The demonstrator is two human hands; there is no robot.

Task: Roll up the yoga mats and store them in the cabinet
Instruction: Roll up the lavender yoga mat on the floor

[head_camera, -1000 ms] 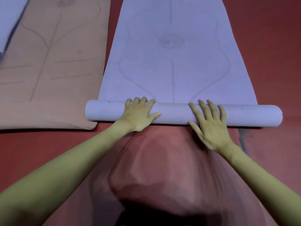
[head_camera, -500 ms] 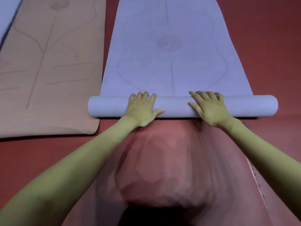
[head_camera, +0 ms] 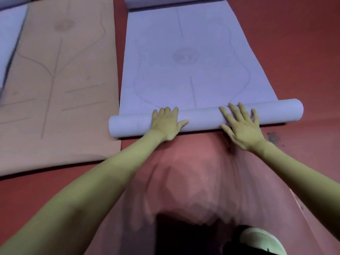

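On the red floor (head_camera: pixel 294 52), a lilac yoga mat (head_camera: pixel 193 57) lies partly rolled, its rolled part (head_camera: pixel 202 117) forming a tube across the near end while the rest stretches flat away from the person, printed with faint alignment lines and a round emblem. Both hands press on top of the tube with straight, spread fingers, curled round nothing. The left hand (head_camera: pixel 165 124) rests left of the tube's middle, thumb pointing right along the roll; the right hand (head_camera: pixel 242 126) lies right of the middle, its fingers reaching over the crest toward the flat sheet. Just beside the lilac mat, to the left, a tan yoga mat (head_camera: pixel 55 80) lies fully unrolled, its near corner touching the tube's left end. Further left shows the edge of another pale mat (head_camera: pixel 9 37). A dark smudge (head_camera: pixel 273 138) marks the floor near the right wrist. A pale shoe (head_camera: pixel 261 242) shows at the bottom right.
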